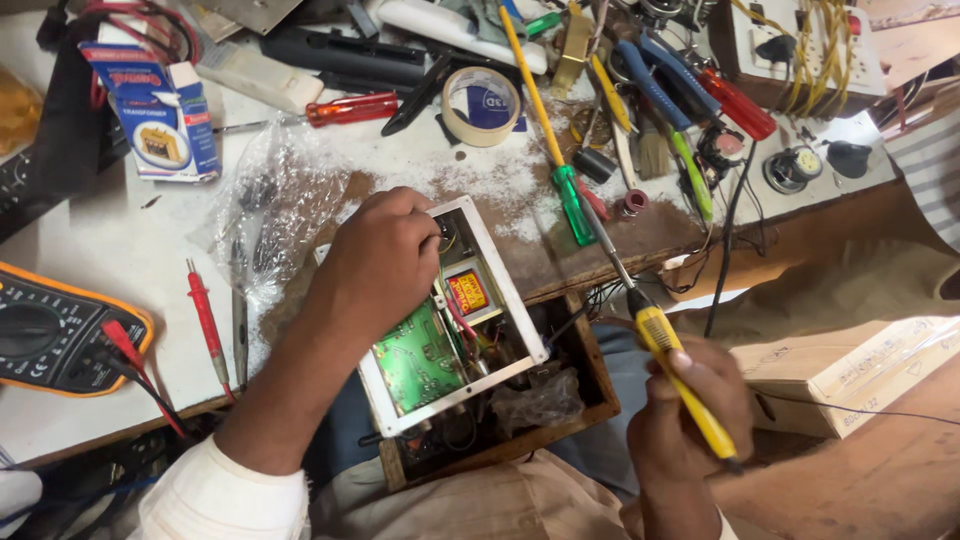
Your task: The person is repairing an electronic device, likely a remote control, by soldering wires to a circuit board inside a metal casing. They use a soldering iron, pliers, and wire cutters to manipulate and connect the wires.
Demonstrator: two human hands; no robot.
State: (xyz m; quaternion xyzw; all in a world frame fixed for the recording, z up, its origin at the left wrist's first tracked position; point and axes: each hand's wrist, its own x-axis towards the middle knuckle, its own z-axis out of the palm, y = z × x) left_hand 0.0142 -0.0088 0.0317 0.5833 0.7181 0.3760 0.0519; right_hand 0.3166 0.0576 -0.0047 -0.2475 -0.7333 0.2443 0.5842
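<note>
Left hand [385,262] clamped over the upper left corner of the open white metal case [455,320], fingers curled round the rim, apparently to keep the tilted box steady at the bench edge so the insides face up. Inside the case: green circuit board [420,358] low and left, small transformer with a yellow label [468,293] just above it, red wires between the two. Below the case, half under it, an open wooden drawer [590,385] with a crumpled clear bag. Right hand [695,400] closed in a pen-like grip on the yellow-handled soldering iron [680,375], tip angled up and away to the left, well apart from the board, seemingly parked clear of the work.

Round about, from the left: multimeter with orange casing [50,335] at the bench's near edge, its red probe [207,322] lying just beside; blue and white carton [160,115] further back; clear plastic bag [270,205] touching the left wrist area; red-handled screwdriver [345,108]; roll of masking tape [482,105]; green-handled screwdriver [568,195] close to the iron's tip; cardboard box [850,365] at the far right. Crowded bench, with tools heaped along the back and little bare surface near the case.
</note>
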